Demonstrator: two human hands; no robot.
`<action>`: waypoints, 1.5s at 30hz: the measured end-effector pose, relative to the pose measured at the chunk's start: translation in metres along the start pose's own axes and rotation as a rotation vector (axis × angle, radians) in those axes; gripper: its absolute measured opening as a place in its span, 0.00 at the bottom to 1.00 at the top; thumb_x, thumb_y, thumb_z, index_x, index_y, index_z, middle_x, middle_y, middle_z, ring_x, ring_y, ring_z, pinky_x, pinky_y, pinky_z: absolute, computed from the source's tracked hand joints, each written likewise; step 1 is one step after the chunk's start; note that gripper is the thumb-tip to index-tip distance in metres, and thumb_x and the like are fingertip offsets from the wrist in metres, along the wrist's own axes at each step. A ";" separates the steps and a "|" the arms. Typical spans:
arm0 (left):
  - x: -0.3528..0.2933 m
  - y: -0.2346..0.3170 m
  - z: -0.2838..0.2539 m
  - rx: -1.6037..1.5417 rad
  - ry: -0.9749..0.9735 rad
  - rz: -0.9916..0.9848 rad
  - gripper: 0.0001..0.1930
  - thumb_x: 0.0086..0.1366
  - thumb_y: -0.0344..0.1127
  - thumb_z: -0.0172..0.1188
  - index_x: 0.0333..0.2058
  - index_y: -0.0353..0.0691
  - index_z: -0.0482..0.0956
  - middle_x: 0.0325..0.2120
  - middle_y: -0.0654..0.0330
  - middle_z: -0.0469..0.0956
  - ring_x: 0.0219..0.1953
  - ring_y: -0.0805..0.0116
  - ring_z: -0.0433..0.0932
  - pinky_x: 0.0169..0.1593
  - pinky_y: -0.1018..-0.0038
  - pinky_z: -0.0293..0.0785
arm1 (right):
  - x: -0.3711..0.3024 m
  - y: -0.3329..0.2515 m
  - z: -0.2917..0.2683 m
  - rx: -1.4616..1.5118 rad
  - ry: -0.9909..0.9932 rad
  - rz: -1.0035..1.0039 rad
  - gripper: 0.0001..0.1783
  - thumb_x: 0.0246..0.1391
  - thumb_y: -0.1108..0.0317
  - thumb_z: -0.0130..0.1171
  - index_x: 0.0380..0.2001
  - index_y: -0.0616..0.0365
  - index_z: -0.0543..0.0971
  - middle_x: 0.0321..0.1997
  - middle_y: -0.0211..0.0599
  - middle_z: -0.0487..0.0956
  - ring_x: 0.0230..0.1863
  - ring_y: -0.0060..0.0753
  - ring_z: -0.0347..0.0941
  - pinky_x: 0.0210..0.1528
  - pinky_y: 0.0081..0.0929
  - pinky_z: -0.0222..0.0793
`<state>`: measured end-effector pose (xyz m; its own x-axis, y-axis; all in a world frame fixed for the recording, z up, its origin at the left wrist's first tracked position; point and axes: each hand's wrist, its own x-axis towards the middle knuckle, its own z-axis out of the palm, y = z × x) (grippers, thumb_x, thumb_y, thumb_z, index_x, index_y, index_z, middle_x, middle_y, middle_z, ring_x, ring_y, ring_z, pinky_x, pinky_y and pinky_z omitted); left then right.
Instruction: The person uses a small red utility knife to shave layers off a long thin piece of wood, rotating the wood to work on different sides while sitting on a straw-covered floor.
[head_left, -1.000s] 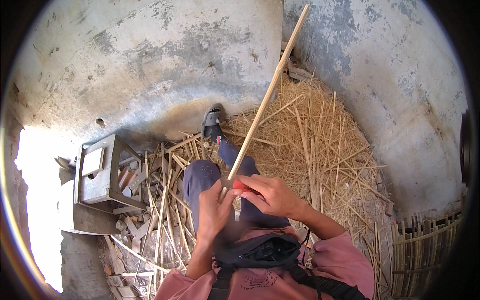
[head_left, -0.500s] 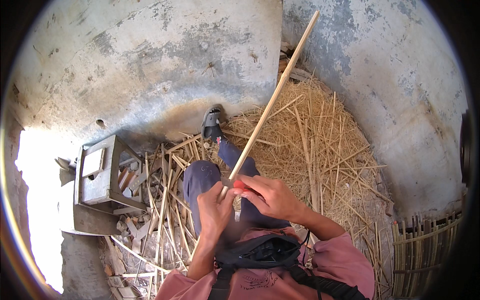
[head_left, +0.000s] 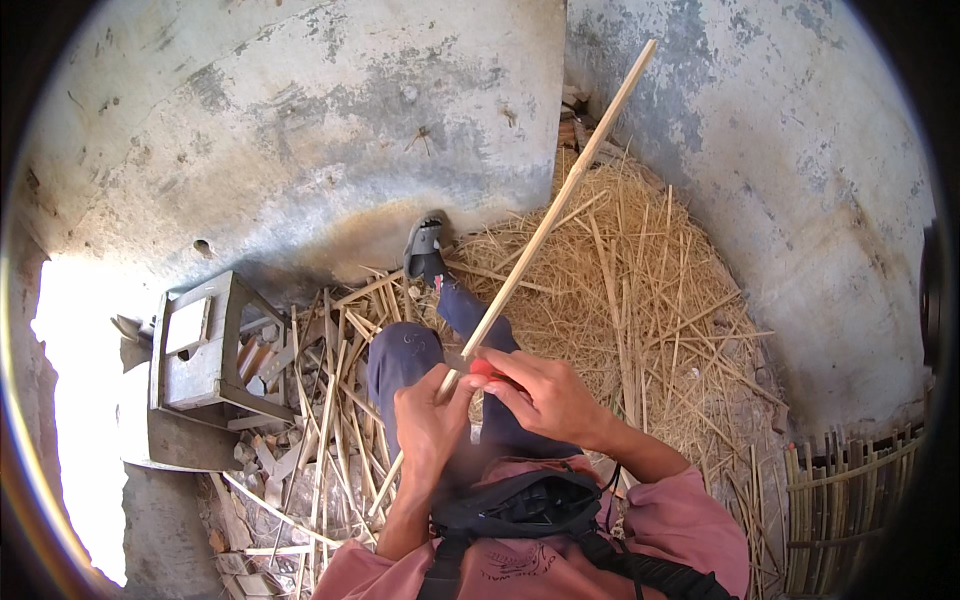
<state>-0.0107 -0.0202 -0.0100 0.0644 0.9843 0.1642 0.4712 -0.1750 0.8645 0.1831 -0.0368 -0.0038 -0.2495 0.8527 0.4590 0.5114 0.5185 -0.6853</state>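
Note:
A long pale bamboo stick (head_left: 560, 200) slants from my lap up toward the wall corner at the upper right. My left hand (head_left: 428, 420) grips its lower part over my knee. My right hand (head_left: 545, 395) is closed on a tool with a red handle (head_left: 487, 369) and presses it against the stick just above my left hand. The tool's blade is hidden by my fingers. My legs in blue trousers (head_left: 410, 350) stretch out below the stick, one foot in a grey sandal (head_left: 425, 248).
A heap of straw-like shavings and split strips (head_left: 640, 290) covers the floor on the right. Loose bamboo strips (head_left: 330, 400) lie on the left beside a small grey stool (head_left: 200, 340). Upright sticks (head_left: 850, 500) stand at the lower right. Stained concrete walls (head_left: 330, 130) close in.
The far tip of the stick has swung to the right and come a little lower. Both hands stay in the same place on it.

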 end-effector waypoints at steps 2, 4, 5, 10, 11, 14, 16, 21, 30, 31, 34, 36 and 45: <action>0.000 0.003 0.000 0.002 -0.002 -0.010 0.21 0.68 0.50 0.73 0.35 0.33 0.84 0.14 0.55 0.71 0.18 0.70 0.58 0.23 0.68 0.63 | 0.000 0.001 0.001 0.012 0.016 -0.008 0.23 0.67 0.67 0.64 0.62 0.63 0.78 0.43 0.47 0.85 0.37 0.49 0.84 0.38 0.39 0.80; 0.001 0.004 0.000 0.010 -0.002 -0.025 0.22 0.67 0.51 0.74 0.36 0.34 0.85 0.14 0.55 0.71 0.18 0.70 0.59 0.24 0.68 0.63 | 0.000 0.004 0.004 0.051 0.049 -0.031 0.23 0.69 0.63 0.61 0.63 0.60 0.77 0.41 0.48 0.84 0.36 0.55 0.83 0.36 0.44 0.80; 0.000 0.003 0.001 -0.002 -0.011 -0.035 0.22 0.67 0.52 0.74 0.36 0.34 0.85 0.14 0.55 0.71 0.19 0.70 0.59 0.24 0.68 0.63 | 0.000 0.005 0.003 0.029 0.035 -0.021 0.24 0.69 0.63 0.61 0.64 0.60 0.77 0.42 0.48 0.84 0.36 0.55 0.83 0.37 0.44 0.80; -0.002 0.005 0.000 0.041 -0.040 -0.031 0.25 0.67 0.55 0.72 0.33 0.33 0.83 0.13 0.52 0.69 0.18 0.67 0.59 0.24 0.66 0.64 | 0.003 0.013 -0.001 -0.027 0.152 -0.048 0.25 0.69 0.64 0.62 0.65 0.61 0.77 0.44 0.50 0.85 0.38 0.53 0.84 0.39 0.40 0.80; -0.003 0.001 -0.001 0.071 -0.032 -0.035 0.26 0.67 0.55 0.72 0.32 0.33 0.82 0.13 0.51 0.68 0.18 0.65 0.58 0.24 0.65 0.63 | 0.007 0.015 -0.007 -0.004 0.154 -0.016 0.24 0.68 0.64 0.62 0.64 0.62 0.77 0.46 0.51 0.86 0.39 0.52 0.85 0.39 0.39 0.81; -0.007 -0.006 -0.003 0.103 -0.017 -0.037 0.27 0.68 0.55 0.71 0.28 0.32 0.77 0.13 0.49 0.66 0.19 0.59 0.56 0.24 0.63 0.62 | 0.017 0.019 -0.027 0.030 0.148 0.046 0.24 0.68 0.65 0.63 0.63 0.63 0.79 0.49 0.52 0.87 0.42 0.49 0.86 0.42 0.37 0.81; -0.009 -0.004 -0.003 0.056 -0.010 -0.030 0.28 0.69 0.54 0.70 0.26 0.32 0.74 0.14 0.48 0.65 0.19 0.55 0.55 0.24 0.61 0.61 | 0.017 0.020 -0.029 0.013 0.125 0.038 0.23 0.68 0.65 0.64 0.62 0.64 0.79 0.50 0.52 0.87 0.44 0.47 0.87 0.44 0.36 0.81; -0.010 -0.013 -0.001 0.055 -0.024 -0.010 0.26 0.77 0.50 0.62 0.26 0.32 0.72 0.14 0.47 0.63 0.20 0.53 0.54 0.25 0.60 0.60 | 0.018 0.023 -0.032 0.022 0.118 0.014 0.24 0.68 0.65 0.64 0.63 0.64 0.79 0.51 0.52 0.87 0.45 0.48 0.87 0.44 0.36 0.81; -0.009 -0.008 -0.004 0.064 -0.002 -0.012 0.26 0.81 0.47 0.54 0.26 0.32 0.72 0.15 0.47 0.61 0.20 0.51 0.54 0.25 0.58 0.59 | 0.019 0.025 -0.029 -0.071 0.113 0.008 0.23 0.68 0.61 0.65 0.62 0.59 0.80 0.46 0.43 0.88 0.39 0.45 0.87 0.39 0.35 0.81; -0.009 -0.008 -0.004 0.078 -0.005 -0.009 0.27 0.81 0.47 0.54 0.26 0.31 0.71 0.15 0.47 0.61 0.20 0.51 0.55 0.25 0.58 0.59 | 0.018 0.025 -0.028 -0.092 0.127 -0.007 0.24 0.67 0.61 0.65 0.62 0.58 0.81 0.45 0.42 0.88 0.39 0.44 0.87 0.37 0.35 0.81; -0.009 -0.008 -0.002 0.048 0.016 -0.004 0.27 0.80 0.48 0.55 0.25 0.32 0.71 0.15 0.46 0.61 0.19 0.49 0.55 0.25 0.57 0.59 | 0.019 0.025 -0.027 -0.128 0.159 -0.045 0.22 0.67 0.59 0.66 0.59 0.58 0.82 0.42 0.41 0.87 0.36 0.44 0.86 0.34 0.36 0.80; -0.009 -0.005 -0.003 0.114 -0.003 -0.002 0.27 0.80 0.49 0.56 0.25 0.33 0.72 0.15 0.46 0.62 0.19 0.46 0.56 0.25 0.57 0.59 | 0.017 0.024 -0.026 -0.169 0.135 -0.069 0.21 0.66 0.58 0.66 0.57 0.58 0.82 0.39 0.40 0.86 0.34 0.44 0.85 0.32 0.37 0.79; -0.013 0.003 -0.003 0.137 0.008 -0.006 0.26 0.78 0.50 0.59 0.25 0.34 0.74 0.14 0.44 0.64 0.18 0.41 0.60 0.25 0.56 0.61 | 0.016 0.020 -0.023 -0.210 0.199 -0.091 0.19 0.66 0.59 0.67 0.53 0.60 0.83 0.35 0.39 0.85 0.29 0.44 0.83 0.28 0.38 0.76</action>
<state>-0.0129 -0.0331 -0.0083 0.0548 0.9850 0.1635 0.5873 -0.1642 0.7926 0.2083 -0.0142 0.0023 -0.1467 0.7637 0.6287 0.6586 0.5496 -0.5139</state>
